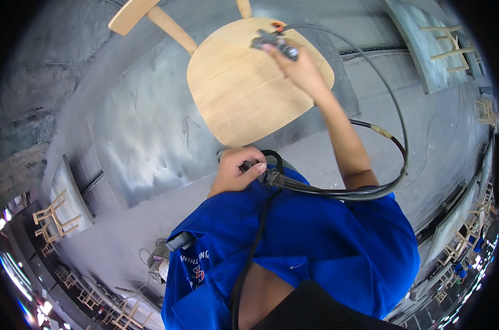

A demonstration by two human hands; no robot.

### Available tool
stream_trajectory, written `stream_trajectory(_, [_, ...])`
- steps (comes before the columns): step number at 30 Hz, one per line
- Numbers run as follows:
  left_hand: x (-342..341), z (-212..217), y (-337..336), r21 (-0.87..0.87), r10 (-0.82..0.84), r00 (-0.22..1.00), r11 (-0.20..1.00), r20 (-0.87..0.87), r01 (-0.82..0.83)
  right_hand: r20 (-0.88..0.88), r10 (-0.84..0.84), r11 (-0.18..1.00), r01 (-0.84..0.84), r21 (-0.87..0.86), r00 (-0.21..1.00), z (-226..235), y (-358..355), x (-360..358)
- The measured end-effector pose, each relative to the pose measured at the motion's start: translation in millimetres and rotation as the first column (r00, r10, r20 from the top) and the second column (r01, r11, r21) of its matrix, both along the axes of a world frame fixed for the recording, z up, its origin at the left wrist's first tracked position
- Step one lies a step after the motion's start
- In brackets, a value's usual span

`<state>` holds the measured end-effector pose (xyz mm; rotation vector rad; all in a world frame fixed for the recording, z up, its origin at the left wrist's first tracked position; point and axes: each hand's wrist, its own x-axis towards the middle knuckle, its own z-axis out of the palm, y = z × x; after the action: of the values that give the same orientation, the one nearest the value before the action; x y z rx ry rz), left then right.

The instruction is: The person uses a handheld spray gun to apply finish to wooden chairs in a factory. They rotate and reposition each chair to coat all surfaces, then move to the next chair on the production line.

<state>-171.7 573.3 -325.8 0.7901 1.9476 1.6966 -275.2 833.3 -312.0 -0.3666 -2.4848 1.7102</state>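
A pale wooden chair [249, 88] with a rounded seat stands before me, its backrest at the upper left. Over the far right part of the seat, my right hand [300, 65] is closed round a small grey metal air gun [272, 42], blurred, with an orange fitting and a thin hose. I cannot tell whether the gun touches the wood. Close to my body, by the seat's near edge, my left hand [234, 169] grips a dark hose-fed tool [254, 165]; the fingers hide most of it.
A grey hose [395, 104] loops down on the right, past my right arm. The chair stands over a grey metal-looking sheet [134, 126]. More wooden chairs [56, 215] stand at the left, others [453, 49] lie on a panel at upper right, and several line the lower edges.
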Motion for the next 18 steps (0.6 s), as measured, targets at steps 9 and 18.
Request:
stream_trajectory(9, [0.8, -5.3, -45.7, 0.026, -0.015, 0.997, 1.000, 0.071, 0.013, 0.131, -0.025, 0.993, 0.040, -0.113, 0.991, -4.3, -30.6, 25.8])
stream_trajectory(18, [-9.3, -19.1, -64.4, 0.127, -0.144, 0.987, 0.983, 0.074, 0.134, 0.017, -0.350, 0.926, 0.343, 0.155, 0.937, 23.3, -15.2, 75.1])
